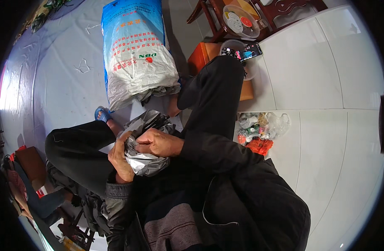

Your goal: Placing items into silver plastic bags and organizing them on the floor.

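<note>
A crumpled silver-grey plastic bag (146,165) rests in my lap between my knees. My left hand (122,158) is closed on the bag's left side, thumb toward the far end and fingers partly hidden by its folds. From the right, my right hand (160,143) lies over the middle of the bag with bent fingers pressed into the crumpled plastic; the fingertips are hidden. Dark, thin folds or pieces (158,121) show at the bag's far end, too shadowed to name. A large blue-and-white sack (137,54) lies just beyond my feet, grey material at its near end.
At the right, a clear bag of mixed small items (259,125) lies on the tiles beside an orange-red plastic bag (259,146). A phone (250,52) leans on a round tub (251,69) near my right knee. Further off stands a wooden chair (217,16) holding a clear container (252,32).
</note>
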Motion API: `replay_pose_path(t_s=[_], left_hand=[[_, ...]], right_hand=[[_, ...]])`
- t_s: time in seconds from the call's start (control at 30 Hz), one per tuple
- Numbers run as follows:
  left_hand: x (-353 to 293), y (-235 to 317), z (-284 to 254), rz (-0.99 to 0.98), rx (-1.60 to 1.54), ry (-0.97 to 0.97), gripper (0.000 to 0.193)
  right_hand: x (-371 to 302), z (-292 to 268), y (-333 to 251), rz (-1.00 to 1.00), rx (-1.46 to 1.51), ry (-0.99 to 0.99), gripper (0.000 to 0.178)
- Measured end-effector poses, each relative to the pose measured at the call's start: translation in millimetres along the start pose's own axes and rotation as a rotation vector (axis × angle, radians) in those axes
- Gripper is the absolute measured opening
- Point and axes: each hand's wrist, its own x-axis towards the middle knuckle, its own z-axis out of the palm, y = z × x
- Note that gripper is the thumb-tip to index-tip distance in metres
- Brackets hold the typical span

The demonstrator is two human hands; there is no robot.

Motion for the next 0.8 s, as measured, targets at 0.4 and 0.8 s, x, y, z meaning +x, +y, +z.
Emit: replay_pose_path(t_s=[0.4,0.8], left_hand=[[11.8,-1.9,-2.4,0.230,-0.022,0.211,0.034],[6.7,-5.2,-17.2,0.355,-0.035,0.225,0.034]], right_hand=[[-16.8,-6.8,-45.6,-0.030,-0.217,0.067,0.014],[-17.8,9.0,-55.1,-0.042,-0.249,0.082,0.009]])
